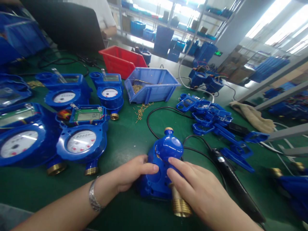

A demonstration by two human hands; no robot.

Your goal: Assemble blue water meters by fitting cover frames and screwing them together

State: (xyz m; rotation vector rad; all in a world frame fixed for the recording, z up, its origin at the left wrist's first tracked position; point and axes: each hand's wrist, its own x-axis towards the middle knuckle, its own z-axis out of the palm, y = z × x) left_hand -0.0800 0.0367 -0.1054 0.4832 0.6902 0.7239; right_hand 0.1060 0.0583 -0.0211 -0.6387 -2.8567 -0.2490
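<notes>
A blue water meter (169, 146) lies on the green table in front of me, its rounded body turned up and its threaded brass end (181, 205) pointing toward me. My left hand (134, 171) grips its left side, thumb on top and the other fingers hidden behind it. Across the right side rests my right hand (192, 179), index and middle fingers stretched onto the blue body; its thumb is out of sight. To the left stands a water meter (81, 138) with an exposed green circuit board and a lit display.
Several more water meters (109, 93) stand at left. A light blue bin (154, 88) holds small brass screws, with loose screws (141, 112) before it, beside a red bin (117, 59). At right are blue plastic covers (209, 112) and a black corded electric screwdriver (235, 183). A person (106, 19) sits opposite.
</notes>
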